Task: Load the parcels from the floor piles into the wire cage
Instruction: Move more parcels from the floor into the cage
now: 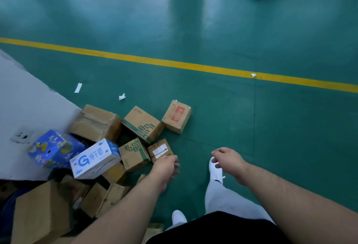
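Hands low: our left hand (pixel 166 164) sits at the small box's (pixel 159 150) near edge, grip unclear; our right hand (pixel 227 159) hangs loose, empty. Pile (pixel 95 122) lies left of that box; cage unseen, so we judge most loading remains.

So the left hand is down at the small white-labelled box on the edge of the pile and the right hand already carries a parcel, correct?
Not quite. The head view shows the right hand carrying nothing, fingers loosely curled above the green floor. The left hand is indeed down at the small white-labelled box on the edge of the pile.
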`<state>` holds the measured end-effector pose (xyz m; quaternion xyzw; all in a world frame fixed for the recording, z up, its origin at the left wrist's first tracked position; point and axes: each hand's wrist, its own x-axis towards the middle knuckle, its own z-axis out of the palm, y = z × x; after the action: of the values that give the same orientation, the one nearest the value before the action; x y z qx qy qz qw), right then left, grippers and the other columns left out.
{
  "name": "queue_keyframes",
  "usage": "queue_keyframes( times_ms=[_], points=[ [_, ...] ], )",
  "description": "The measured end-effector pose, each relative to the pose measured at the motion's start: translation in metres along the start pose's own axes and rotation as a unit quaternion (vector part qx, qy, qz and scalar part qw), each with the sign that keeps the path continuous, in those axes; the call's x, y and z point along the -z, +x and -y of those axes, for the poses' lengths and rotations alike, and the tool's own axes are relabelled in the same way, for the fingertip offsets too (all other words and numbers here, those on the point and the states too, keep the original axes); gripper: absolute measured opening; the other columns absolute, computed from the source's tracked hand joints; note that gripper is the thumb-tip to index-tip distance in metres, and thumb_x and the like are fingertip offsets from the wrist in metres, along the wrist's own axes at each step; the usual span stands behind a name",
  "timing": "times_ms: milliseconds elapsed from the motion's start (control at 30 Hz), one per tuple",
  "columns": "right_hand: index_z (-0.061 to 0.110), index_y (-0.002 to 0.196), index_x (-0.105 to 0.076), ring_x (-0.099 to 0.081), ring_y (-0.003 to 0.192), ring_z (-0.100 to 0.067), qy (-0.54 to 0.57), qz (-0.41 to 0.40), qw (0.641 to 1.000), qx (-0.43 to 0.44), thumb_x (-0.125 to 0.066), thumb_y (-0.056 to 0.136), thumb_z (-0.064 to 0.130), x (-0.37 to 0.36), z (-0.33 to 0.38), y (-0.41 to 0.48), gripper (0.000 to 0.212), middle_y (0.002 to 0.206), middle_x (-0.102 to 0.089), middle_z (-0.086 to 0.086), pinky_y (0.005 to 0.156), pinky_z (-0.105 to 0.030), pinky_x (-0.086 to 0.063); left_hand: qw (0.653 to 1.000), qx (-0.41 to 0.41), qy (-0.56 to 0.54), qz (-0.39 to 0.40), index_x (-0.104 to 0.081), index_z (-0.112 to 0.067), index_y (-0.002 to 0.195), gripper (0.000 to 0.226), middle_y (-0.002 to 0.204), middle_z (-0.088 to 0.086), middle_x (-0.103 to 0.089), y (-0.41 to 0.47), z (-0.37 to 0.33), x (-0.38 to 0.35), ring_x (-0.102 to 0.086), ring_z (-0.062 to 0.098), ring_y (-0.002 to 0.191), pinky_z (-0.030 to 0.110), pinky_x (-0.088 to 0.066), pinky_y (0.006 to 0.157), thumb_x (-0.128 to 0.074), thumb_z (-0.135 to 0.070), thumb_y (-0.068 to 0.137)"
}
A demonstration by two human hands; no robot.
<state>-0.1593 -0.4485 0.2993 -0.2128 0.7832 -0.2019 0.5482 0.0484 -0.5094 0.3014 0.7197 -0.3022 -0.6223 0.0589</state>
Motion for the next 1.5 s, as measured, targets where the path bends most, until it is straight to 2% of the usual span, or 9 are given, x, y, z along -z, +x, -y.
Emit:
queue_keyframes(
  times_ms=[200, 400, 500, 633, 767, 900, 1100, 1200, 1500],
  points=[
    [0.012, 0.106, -0.062, -0.056, 0.078, -0.019, -0.037, 0.051, 0.997, -0.050, -0.046, 0.100, 0.024, 0.060, 0.056, 0.100, 0.021, 0.099, -0.066, -0.003, 0.062, -0.027, -0.039, 1.000, 0.020, -0.007, -0.016, -0.065, -0.014, 0.111, 0.024, 0.103, 0.006, -0.069, 0.044, -0.091, -0.029, -0.065, 0.024, 0.089, 0.038, -0.048, 0.079, -0.053, -0.032, 0.101],
    [0.010, 0.112, -0.062, -0.056, 0.080, -0.022, -0.132, 0.062, 0.989, -0.010, -0.045, 0.102, 0.025, 0.110, 0.148, 0.184, 0.025, 0.099, -0.064, -0.009, 0.066, -0.030, -0.040, 0.994, 0.047, -0.087, -0.048, -0.063, -0.013, 0.114, 0.026, 0.112, 0.009, -0.069, 0.066, -0.160, -0.037, -0.068, 0.028, 0.106, 0.046, -0.051, 0.099, -0.052, -0.034, 0.104],
    [0.011, 0.110, -0.062, -0.056, 0.081, -0.023, -0.160, 0.060, 0.985, 0.008, -0.045, 0.101, 0.026, 0.108, 0.197, 0.216, 0.023, 0.111, -0.068, -0.016, 0.068, -0.032, -0.041, 0.989, 0.063, -0.120, -0.053, -0.063, -0.013, 0.112, 0.025, 0.113, 0.010, -0.068, 0.071, -0.179, -0.029, -0.067, 0.027, 0.105, 0.045, -0.050, 0.099, -0.050, -0.034, 0.106],
    [0.011, 0.110, -0.055, -0.050, 0.071, -0.017, -0.193, 0.116, 0.974, -0.005, -0.042, 0.105, 0.021, 0.081, 0.247, 0.247, 0.018, 0.100, -0.060, -0.010, 0.059, -0.027, -0.036, 0.979, 0.092, -0.159, -0.088, -0.064, -0.014, 0.111, 0.023, 0.110, 0.009, -0.071, 0.100, -0.196, -0.011, -0.068, 0.028, 0.105, 0.048, -0.051, 0.102, -0.051, -0.032, 0.105],
    [0.016, 0.106, -0.062, -0.058, 0.082, -0.020, -0.245, 0.147, 0.958, 0.003, -0.047, 0.100, 0.027, 0.048, 0.275, 0.281, 0.020, 0.104, -0.068, -0.008, 0.068, -0.030, -0.043, 0.972, 0.112, -0.182, -0.101, -0.065, -0.014, 0.109, 0.023, 0.108, 0.007, -0.071, 0.154, -0.210, 0.005, -0.067, 0.025, 0.099, 0.043, -0.052, 0.096, -0.051, -0.031, 0.104],
    [0.015, 0.105, -0.065, -0.060, 0.085, -0.022, -0.265, 0.138, 0.954, -0.002, -0.049, 0.097, 0.029, 0.039, 0.299, 0.305, 0.022, 0.109, -0.071, -0.012, 0.073, -0.033, -0.046, 0.975, 0.117, -0.176, -0.075, -0.063, -0.010, 0.099, 0.019, 0.095, 0.011, -0.062, 0.212, -0.241, 0.018, -0.056, 0.025, 0.084, 0.032, -0.042, 0.064, -0.050, -0.024, 0.103],
    [0.017, 0.103, -0.065, -0.068, 0.105, -0.031, -0.351, 0.143, 0.925, -0.022, -0.050, 0.097, 0.031, 0.052, 0.337, 0.344, 0.022, 0.107, -0.071, -0.012, 0.091, -0.046, -0.056, 0.971, 0.119, -0.198, -0.055, -0.062, -0.015, 0.093, 0.021, 0.096, 0.009, -0.066, 0.282, -0.280, 0.027, -0.059, 0.024, 0.083, 0.037, -0.043, 0.078, -0.054, -0.034, 0.098],
    [0.011, 0.108, -0.066, -0.069, 0.101, -0.031, -0.409, 0.156, 0.898, -0.035, -0.049, 0.099, 0.031, 0.046, 0.351, 0.386, 0.028, 0.112, -0.070, -0.015, 0.094, -0.048, -0.054, 0.970, 0.137, -0.199, -0.037, -0.063, -0.013, 0.100, 0.023, 0.098, 0.006, -0.067, 0.313, -0.288, 0.022, -0.061, 0.021, 0.079, 0.031, -0.044, 0.070, -0.054, -0.035, 0.101],
    [0.007, 0.121, -0.065, -0.055, 0.094, -0.024, -0.617, 0.284, 0.734, 0.020, -0.045, 0.103, 0.021, -0.042, 0.345, 0.637, 0.031, 0.120, -0.066, -0.016, 0.082, -0.030, -0.043, 0.922, 0.284, -0.243, -0.099, -0.061, -0.008, 0.114, 0.025, 0.098, 0.006, -0.067, 0.495, -0.230, -0.028, -0.061, 0.019, 0.073, 0.028, -0.041, 0.061, -0.053, -0.029, 0.102]
  ],
)
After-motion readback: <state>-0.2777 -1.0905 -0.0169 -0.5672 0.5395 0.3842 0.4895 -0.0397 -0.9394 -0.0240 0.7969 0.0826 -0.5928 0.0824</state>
